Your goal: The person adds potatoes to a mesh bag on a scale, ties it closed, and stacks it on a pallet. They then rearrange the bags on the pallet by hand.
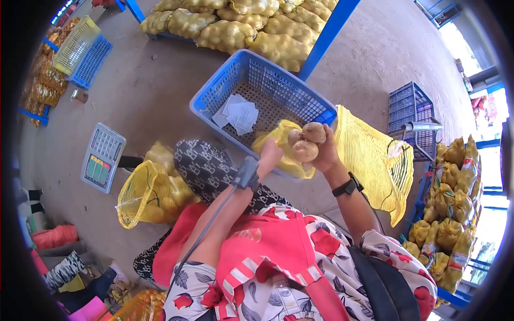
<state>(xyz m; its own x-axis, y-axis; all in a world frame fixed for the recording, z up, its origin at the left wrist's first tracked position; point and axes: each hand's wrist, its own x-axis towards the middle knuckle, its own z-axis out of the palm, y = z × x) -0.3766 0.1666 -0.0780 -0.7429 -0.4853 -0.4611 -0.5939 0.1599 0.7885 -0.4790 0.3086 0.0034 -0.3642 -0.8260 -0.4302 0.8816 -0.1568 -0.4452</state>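
Observation:
My left hand, with a grey device strapped at the wrist, is closed on the edge of a small yellow mesh bag. Beside it, my right hand holds round brownish potatoes at the bag's mouth; three show, and some fingers are hidden behind them. Both hands are over the near edge of a blue plastic crate, in which white paper labels lie. A large yellow mesh sack is spread right of my right hand.
An open mesh bag of potatoes stands at my left knee, beside a digital scale. Filled sacks are stacked beyond the crate. A dark crate and a rack of filled bags are at the right.

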